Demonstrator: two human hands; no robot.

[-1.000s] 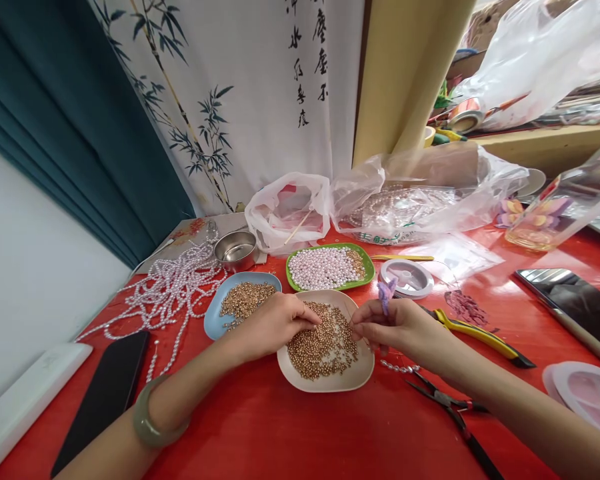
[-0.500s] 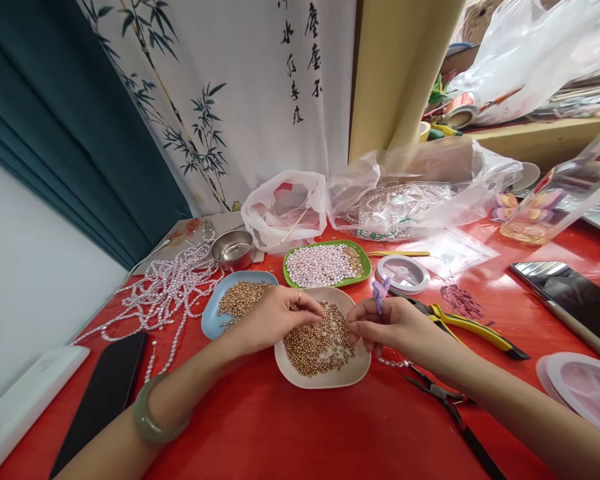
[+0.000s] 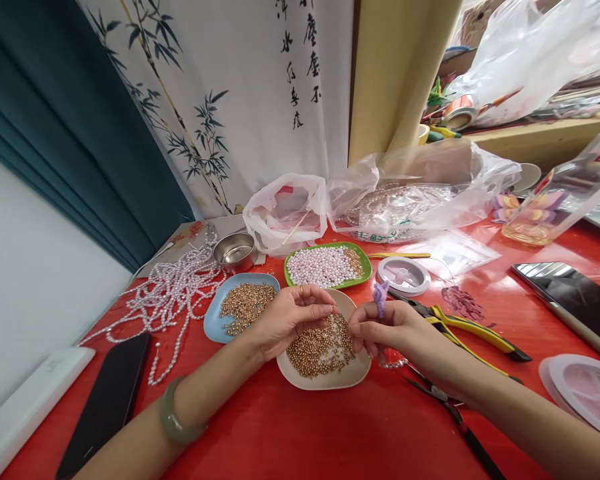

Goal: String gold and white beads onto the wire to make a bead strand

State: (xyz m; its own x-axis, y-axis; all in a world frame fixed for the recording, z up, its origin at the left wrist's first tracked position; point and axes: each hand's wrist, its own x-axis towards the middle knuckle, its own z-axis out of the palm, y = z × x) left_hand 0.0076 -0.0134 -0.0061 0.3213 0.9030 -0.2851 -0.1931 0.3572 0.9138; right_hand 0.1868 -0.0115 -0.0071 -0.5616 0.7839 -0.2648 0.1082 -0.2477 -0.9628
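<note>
My left hand (image 3: 290, 319) hovers over a beige dish (image 3: 347, 378) of small gold beads (image 3: 320, 350), thumb and fingers pinched together; whether a bead sits between them cannot be seen. My right hand (image 3: 393, 330) is at the dish's right rim, fingers closed on a thin thread with a purple flower piece (image 3: 379, 295) sticking up above it. A short run of pearl beads (image 3: 394, 364) hangs under this hand. A blue dish (image 3: 213, 323) of gold beads lies to the left, and a green dish (image 3: 365, 265) of white pearls behind.
Pearl strands (image 3: 173, 293), a steel cup (image 3: 234, 251) and a black phone (image 3: 107, 400) lie left. Yellow-handled pliers (image 3: 473, 331), black pliers (image 3: 455, 417), a thread spool (image 3: 404, 275), a tablet (image 3: 570, 303) and a pink tray (image 3: 585, 390) lie right. Plastic bags (image 3: 405, 193) crowd the back.
My left hand has lifted from the gold beads and turned, fingers pinched, towards the right hand. The right hand has barely moved.
</note>
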